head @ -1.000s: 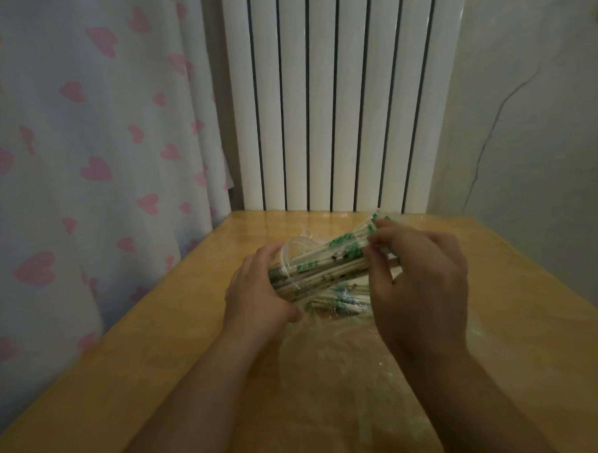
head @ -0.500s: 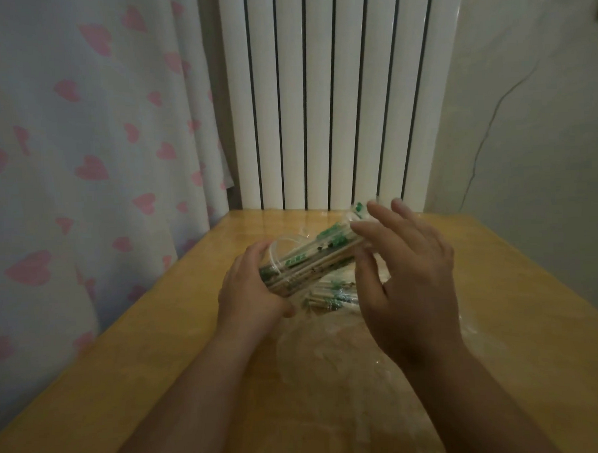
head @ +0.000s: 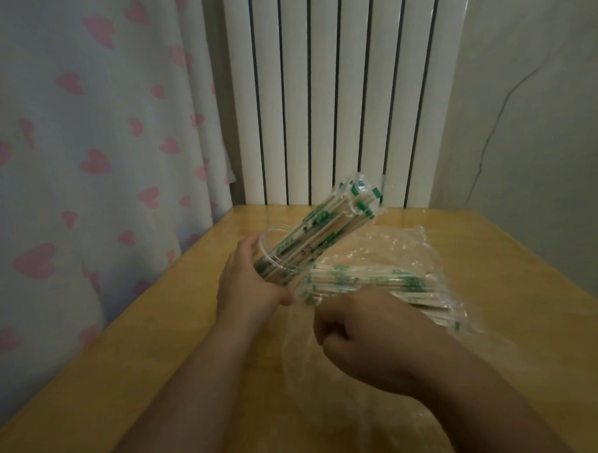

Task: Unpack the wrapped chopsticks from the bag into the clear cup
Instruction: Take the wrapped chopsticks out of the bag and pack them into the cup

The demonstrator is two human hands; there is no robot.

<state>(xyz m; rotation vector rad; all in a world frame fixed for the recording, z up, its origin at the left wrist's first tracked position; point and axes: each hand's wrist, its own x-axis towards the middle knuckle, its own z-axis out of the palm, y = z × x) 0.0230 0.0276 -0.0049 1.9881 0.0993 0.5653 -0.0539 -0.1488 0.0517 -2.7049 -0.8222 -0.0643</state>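
Clear cup point(head: 272, 230), tilted, full of wrapped chopsticks point(head: 325, 225), was gripped by the left hand point(head: 249, 286); right hand point(head: 360, 329) curled over the bag point(head: 394, 246), hold unclear.

Wooden table point(head: 152, 356), light tan, pushed into a corner of the room. Carries a crumpled clear bag point(head: 397, 242) on its right half, spread flat from the near side toward the back edge. Inside that bag, a loose bundle of wrapped chopsticks point(head: 372, 280), lying flat, pointing left to right, green print along the wrappers.
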